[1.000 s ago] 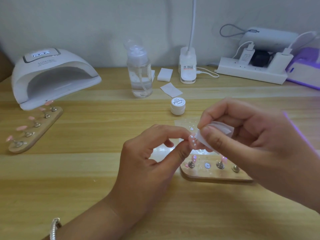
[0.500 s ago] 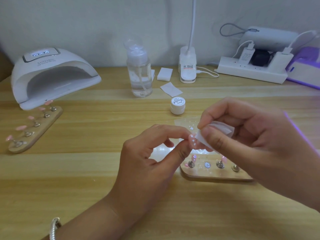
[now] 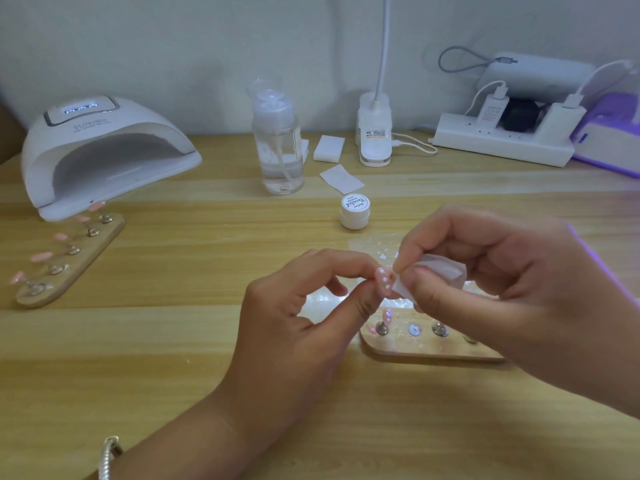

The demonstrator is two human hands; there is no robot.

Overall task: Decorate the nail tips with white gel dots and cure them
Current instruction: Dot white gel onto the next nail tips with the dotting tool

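A pink nail tip (image 3: 383, 280) with white dots sits above the middle of the surface (image 3: 173, 341), pinched between the thumb and forefinger of the left hand (image 3: 304, 327); that grip is closed tight on it, the other fingers curled loosely. The right hand (image 3: 502, 289) has its grip closed on a folded white wipe (image 3: 440, 273), thumb and forefinger pinching it, with the wipe's edge touching the nail tip.

Just below the hands lies a wooden holder (image 3: 426, 351) with a row of metal studs; a dotted pink tip stands on its leftmost stud. A clear film (image 3: 370, 244) lies just behind the hands, and a small white gel pot (image 3: 354, 212), lid on, stands beyond it.

To the far left a curing lamp (image 3: 104, 150) faces its opening forward, a second holder (image 3: 69, 265) of plain pink tips right in front of it. Along the back edge, against the pale wall, stand a pump bottle (image 3: 278, 147), a desk lamp base (image 3: 374, 133) and a power strip (image 3: 502, 143). Wood grain shows in a broad stretch between the second holder and the left hand, and along the near edge.
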